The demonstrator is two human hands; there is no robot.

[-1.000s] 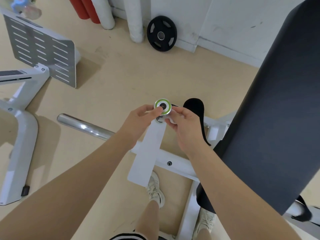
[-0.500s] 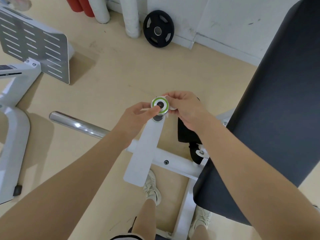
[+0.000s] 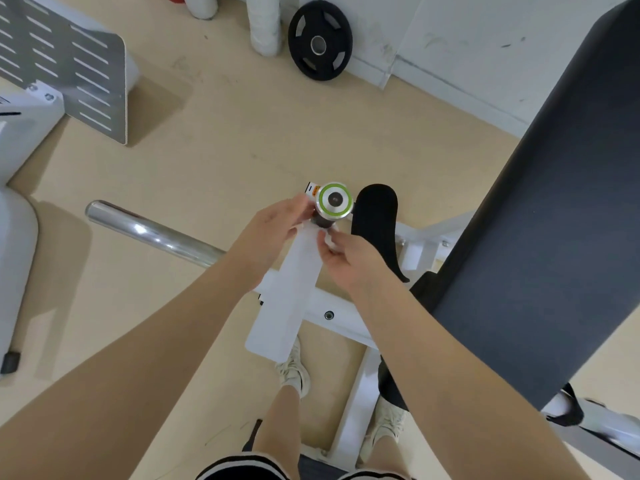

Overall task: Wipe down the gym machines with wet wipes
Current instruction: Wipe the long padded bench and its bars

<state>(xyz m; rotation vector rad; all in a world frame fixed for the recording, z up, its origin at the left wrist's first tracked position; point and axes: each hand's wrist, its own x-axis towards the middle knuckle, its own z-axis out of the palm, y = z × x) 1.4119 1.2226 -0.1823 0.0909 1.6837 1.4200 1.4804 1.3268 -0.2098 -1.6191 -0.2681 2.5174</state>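
A black weight plate (image 3: 320, 40) stands on the beige floor (image 3: 214, 133).

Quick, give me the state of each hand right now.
Left hand: fingers curled round the knob.
Right hand: pinching a wet wipe.

Bright even light, soft floor shadows, glare on chrome bar (image 3: 152, 233), wide-angle edge bending

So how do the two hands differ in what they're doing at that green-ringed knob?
The left hand grips the dark stem just under the green-ringed knob, from the knob's left, while the right hand sits lower and holds no part of it. The right hand pinches a small white wipe in its fingertips; no wipe shows in the left. Both are bare and reach over the white machine arm.
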